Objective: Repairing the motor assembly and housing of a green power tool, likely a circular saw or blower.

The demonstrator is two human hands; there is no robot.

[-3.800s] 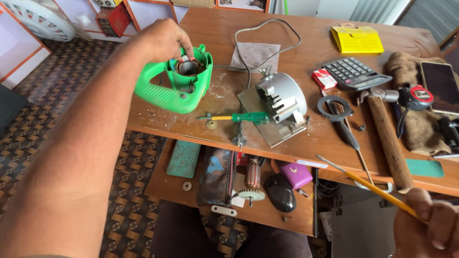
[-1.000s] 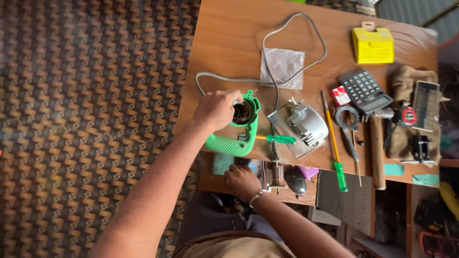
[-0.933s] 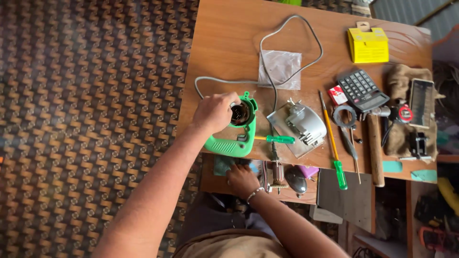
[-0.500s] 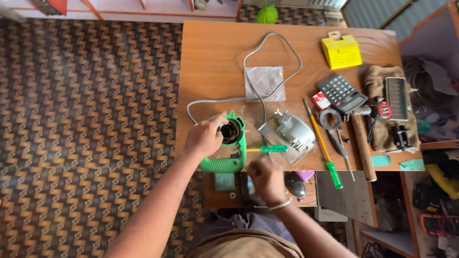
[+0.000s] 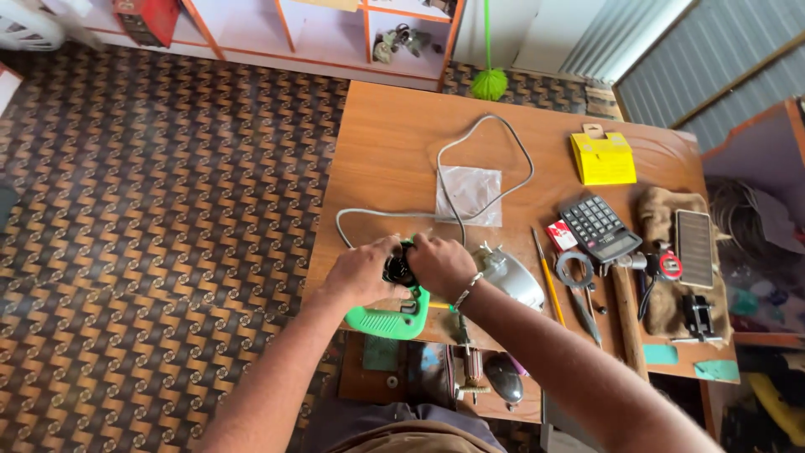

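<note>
A green plastic power-tool housing [image 5: 390,320] lies at the near edge of the wooden table [image 5: 394,143], its handle pointing toward me. My left hand [image 5: 362,273] grips its head from the left. My right hand [image 5: 442,263] closes on the same head from the right, fingers at a black round part [image 5: 397,271] seated in it. Both hands hide most of the head. A grey cable [image 5: 495,126] runs from there in a loop across the table.
A silver metal gear cover [image 5: 513,278] lies just right of my hands. Further right are a pencil [image 5: 549,289], calculator [image 5: 599,228], hammer [image 5: 627,323], phone [image 5: 694,237] and yellow box [image 5: 602,158]. An open drawer [image 5: 377,382] with small parts sits below the table edge.
My right hand has come up from the drawer to the head of the green housing. My left hand has stayed on the housing. The view has pulled back and shifted.
</note>
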